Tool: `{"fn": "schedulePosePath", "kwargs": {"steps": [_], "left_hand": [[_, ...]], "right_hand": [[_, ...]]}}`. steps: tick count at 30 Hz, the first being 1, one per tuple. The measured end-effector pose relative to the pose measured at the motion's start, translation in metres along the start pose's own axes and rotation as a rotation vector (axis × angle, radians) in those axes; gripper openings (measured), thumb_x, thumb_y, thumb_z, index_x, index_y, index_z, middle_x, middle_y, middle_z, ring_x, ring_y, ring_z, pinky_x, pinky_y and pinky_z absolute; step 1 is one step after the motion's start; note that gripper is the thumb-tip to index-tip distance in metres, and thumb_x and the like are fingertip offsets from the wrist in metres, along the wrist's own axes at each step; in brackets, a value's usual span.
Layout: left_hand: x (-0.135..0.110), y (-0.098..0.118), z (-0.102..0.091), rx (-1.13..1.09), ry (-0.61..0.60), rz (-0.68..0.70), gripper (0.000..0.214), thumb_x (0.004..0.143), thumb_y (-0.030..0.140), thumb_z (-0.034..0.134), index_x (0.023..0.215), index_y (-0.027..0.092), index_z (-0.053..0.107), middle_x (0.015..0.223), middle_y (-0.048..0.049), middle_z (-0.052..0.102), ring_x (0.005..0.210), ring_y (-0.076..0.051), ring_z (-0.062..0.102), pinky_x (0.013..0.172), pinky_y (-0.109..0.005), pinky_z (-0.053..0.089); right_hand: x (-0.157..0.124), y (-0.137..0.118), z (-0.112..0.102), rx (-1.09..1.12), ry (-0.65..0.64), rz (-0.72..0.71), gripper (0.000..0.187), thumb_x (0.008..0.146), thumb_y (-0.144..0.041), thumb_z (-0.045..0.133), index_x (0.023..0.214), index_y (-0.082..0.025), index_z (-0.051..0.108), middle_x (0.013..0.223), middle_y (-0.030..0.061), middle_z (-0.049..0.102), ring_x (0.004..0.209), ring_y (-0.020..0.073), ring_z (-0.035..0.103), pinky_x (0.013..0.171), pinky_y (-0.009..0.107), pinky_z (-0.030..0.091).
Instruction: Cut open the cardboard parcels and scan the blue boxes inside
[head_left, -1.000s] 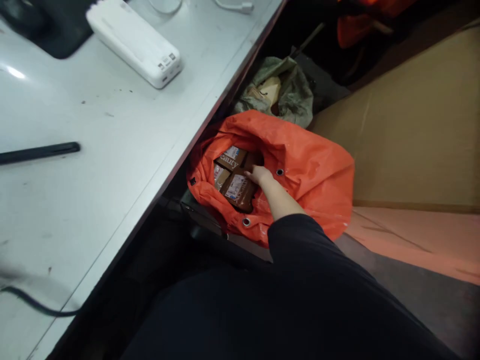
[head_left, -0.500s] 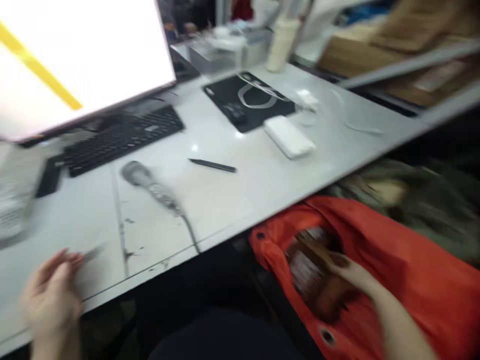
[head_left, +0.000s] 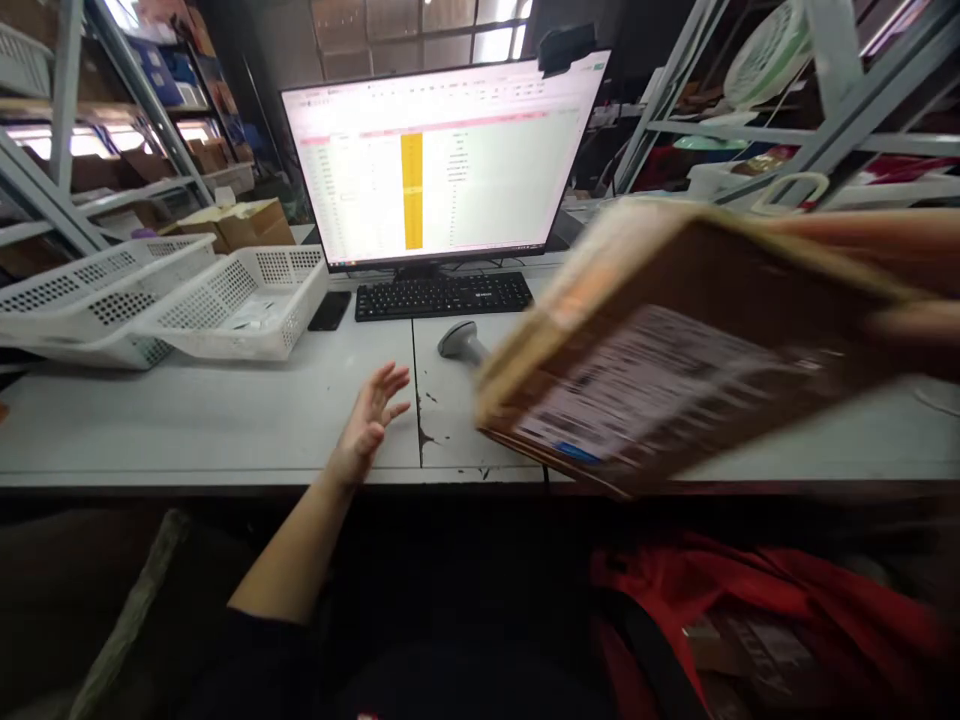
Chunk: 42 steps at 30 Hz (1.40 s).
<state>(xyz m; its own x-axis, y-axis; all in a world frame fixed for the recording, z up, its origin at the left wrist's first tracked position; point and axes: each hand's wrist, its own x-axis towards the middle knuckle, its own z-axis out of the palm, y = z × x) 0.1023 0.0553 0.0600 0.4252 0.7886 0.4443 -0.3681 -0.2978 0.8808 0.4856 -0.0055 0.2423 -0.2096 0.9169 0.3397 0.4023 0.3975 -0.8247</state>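
Note:
A brown cardboard box (head_left: 720, 370) with a white shipping label hangs tilted above the right part of the desk, smeared by motion. My right hand (head_left: 892, 290) grips its far right end, at the frame's edge. Over the desk, left of the box, my left hand (head_left: 370, 425) is open, fingers spread, holding nothing. Partly hidden behind the box is a grey handheld barcode scanner (head_left: 459, 342). Below the desk at the right, a red bag (head_left: 757, 575) gapes, with more brown packages (head_left: 757, 660) inside.
A monitor (head_left: 450, 170) stands behind a black keyboard (head_left: 442, 296) at the desk's back. White perforated baskets (head_left: 247, 305) are on the left, beside a black phone-like slab (head_left: 330, 311). A cardboard carton (head_left: 251, 225) sits behind them. Metal shelving (head_left: 67, 200) rises on both sides.
My right hand has lifted the box out of the red bag to above the desk. My left hand has opened with its fingers spread. The view has turned left toward the monitor.

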Motion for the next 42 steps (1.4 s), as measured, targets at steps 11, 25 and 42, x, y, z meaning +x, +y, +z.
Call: {"fn": "schedulePosePath", "kwargs": {"steps": [11, 25, 42], "left_hand": [[0.004, 0.006, -0.066, 0.444, 0.384, 0.066, 0.132, 0.070, 0.067, 0.094, 0.171, 0.034, 0.015, 0.171, -0.0158, 0.034, 0.161, -0.040, 0.033, 0.136, -0.058, 0.023], [0.000, -0.011, -0.064, 0.307, 0.627, 0.033, 0.133, 0.071, 0.071, 0.092, 0.171, 0.033, 0.012, 0.172, -0.0152, 0.033, 0.162, -0.034, 0.033, 0.135, -0.047, 0.028], [0.003, -0.013, -0.064, 0.212, 0.655, 0.028, 0.126, 0.077, 0.069, 0.089, 0.170, 0.034, 0.012, 0.174, -0.0136, 0.034, 0.161, -0.031, 0.038, 0.133, -0.047, 0.033]], "right_hand": [[0.155, 0.069, 0.122, -0.068, 0.004, -0.057, 0.077, 0.087, -0.054, 0.074, 0.157, -0.026, 0.057, 0.165, 0.0091, 0.052, 0.156, 0.0381, 0.042, 0.131, 0.061, 0.032], [0.083, 0.122, 0.144, 0.293, 0.004, 0.758, 0.069, 0.074, -0.019, 0.070, 0.140, -0.026, 0.053, 0.117, 0.0093, 0.072, 0.065, 0.0147, 0.067, 0.049, 0.026, 0.054], [-0.011, 0.021, 0.211, 0.399, -0.215, 0.344, 0.045, 0.091, -0.039, 0.068, 0.134, -0.030, 0.056, 0.132, 0.0094, 0.070, 0.061, 0.0134, 0.061, 0.056, 0.036, 0.058]]}}
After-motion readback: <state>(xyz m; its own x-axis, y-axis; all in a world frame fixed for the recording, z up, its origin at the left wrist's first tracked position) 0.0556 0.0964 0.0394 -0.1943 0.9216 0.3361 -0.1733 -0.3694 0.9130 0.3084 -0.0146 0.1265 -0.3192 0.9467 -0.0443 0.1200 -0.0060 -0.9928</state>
